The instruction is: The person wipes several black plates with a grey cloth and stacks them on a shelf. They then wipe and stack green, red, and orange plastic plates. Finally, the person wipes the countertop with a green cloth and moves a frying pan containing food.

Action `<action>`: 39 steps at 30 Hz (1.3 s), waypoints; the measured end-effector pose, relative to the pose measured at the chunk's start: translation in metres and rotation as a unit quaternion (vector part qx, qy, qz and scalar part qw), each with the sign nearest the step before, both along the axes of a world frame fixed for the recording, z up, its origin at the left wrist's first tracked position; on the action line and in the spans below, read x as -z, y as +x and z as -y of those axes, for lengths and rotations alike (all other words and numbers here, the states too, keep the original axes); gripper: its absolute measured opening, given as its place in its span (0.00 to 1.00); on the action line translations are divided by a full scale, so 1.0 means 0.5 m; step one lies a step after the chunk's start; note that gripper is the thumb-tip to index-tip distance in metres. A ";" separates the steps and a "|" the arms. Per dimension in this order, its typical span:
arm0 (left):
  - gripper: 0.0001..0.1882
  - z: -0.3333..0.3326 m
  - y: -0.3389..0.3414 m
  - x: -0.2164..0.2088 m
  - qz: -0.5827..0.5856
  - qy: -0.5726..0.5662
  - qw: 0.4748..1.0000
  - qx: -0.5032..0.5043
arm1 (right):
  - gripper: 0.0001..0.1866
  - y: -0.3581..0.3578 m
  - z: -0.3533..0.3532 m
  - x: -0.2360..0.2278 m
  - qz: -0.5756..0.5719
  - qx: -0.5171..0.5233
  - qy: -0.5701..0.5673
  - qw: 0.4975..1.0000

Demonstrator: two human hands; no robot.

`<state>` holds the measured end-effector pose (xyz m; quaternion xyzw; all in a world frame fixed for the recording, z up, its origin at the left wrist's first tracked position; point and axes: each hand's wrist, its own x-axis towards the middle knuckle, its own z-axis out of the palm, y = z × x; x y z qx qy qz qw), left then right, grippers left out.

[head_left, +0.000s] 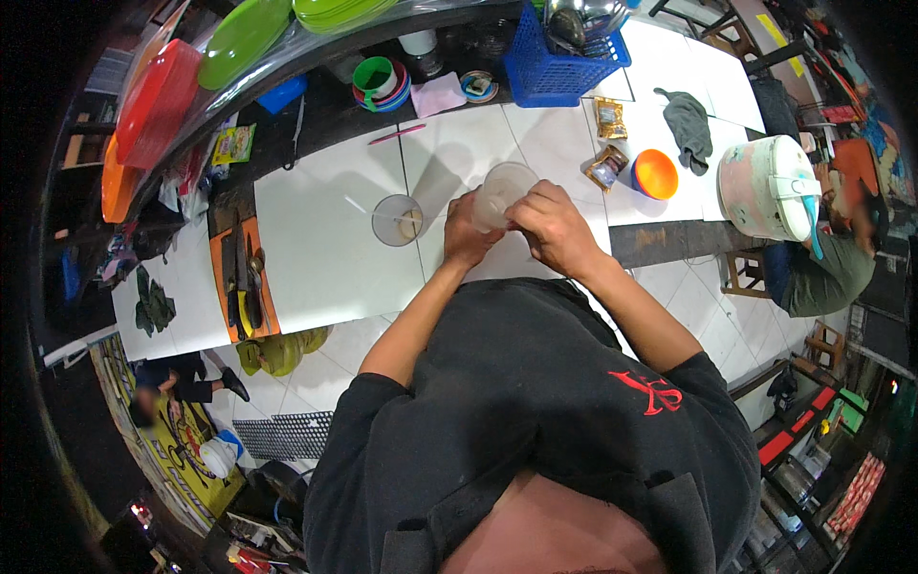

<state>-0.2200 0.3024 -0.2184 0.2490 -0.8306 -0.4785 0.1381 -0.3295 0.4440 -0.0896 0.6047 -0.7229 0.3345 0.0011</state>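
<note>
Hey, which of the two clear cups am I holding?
The right cup, in your left hand and right hand. The left cup stands on the white table, touched by neither.

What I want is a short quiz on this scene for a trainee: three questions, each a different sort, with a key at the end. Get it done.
1. Name it: what are the person's left grip and right grip both on?
2. Pick one: what colour is the basket at the far side of the table?
A. Green
B. Blue
C. Red
3. True or false: the orange bowl sits to the right of the person's right grip.

Key:
1. A translucent cup.
2. B.
3. True.
</note>
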 end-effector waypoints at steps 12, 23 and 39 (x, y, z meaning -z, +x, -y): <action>0.37 0.026 0.076 -0.075 -0.067 -0.031 0.986 0.150 | 0.48 0.068 0.006 0.050 0.280 0.068 -0.045 0.957; 0.57 0.156 0.209 0.015 0.034 -0.045 0.989 -0.140 | 0.45 0.066 0.043 0.193 0.267 0.157 0.008 0.951; 0.44 0.057 0.076 -0.320 -0.248 0.071 0.966 0.009 | 0.14 0.004 -0.244 0.331 0.097 0.261 0.209 0.938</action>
